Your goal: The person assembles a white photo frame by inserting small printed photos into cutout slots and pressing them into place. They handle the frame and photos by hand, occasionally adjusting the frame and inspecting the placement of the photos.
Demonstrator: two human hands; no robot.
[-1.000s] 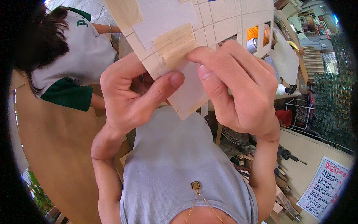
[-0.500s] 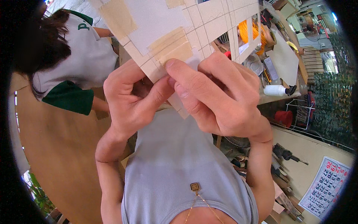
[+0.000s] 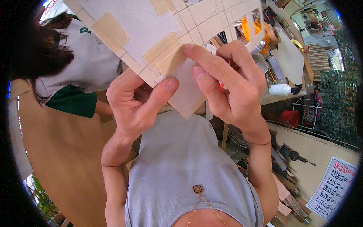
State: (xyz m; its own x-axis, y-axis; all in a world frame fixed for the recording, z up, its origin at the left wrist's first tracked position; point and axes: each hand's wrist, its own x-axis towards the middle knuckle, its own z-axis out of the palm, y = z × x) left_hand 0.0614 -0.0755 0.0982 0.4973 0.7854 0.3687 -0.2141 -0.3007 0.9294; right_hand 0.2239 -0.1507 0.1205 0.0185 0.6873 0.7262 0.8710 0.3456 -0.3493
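1. My left hand [image 3: 132, 100] grips the cream gridded panel [image 3: 206, 31] at its lower-left edge, thumb flat on the face near the bottom corner, fingers tucked behind.
2. My right hand [image 3: 238, 85] is at the panel's other side, index fingertip against the inner end of the lowest masking tape strip [image 3: 162, 53]. My thumb tip sits just below, a narrow gap from the index; I can't tell whether any tape is pinched.
3. The panel is held up between my hands, its bottom corner pointing toward my grey sleeveless top [image 3: 170, 151].
4. White paper [image 3: 130, 19] covers part of the panel's face, with more tape at its borders.
5. On the tabletop [image 3: 272, 99] to my right, a white bottle [image 3: 280, 89] is near the near edge; an orange cord coil [image 3: 246, 32] is farther back.
6. A person in a white shirt [image 3: 89, 56] is on my left.
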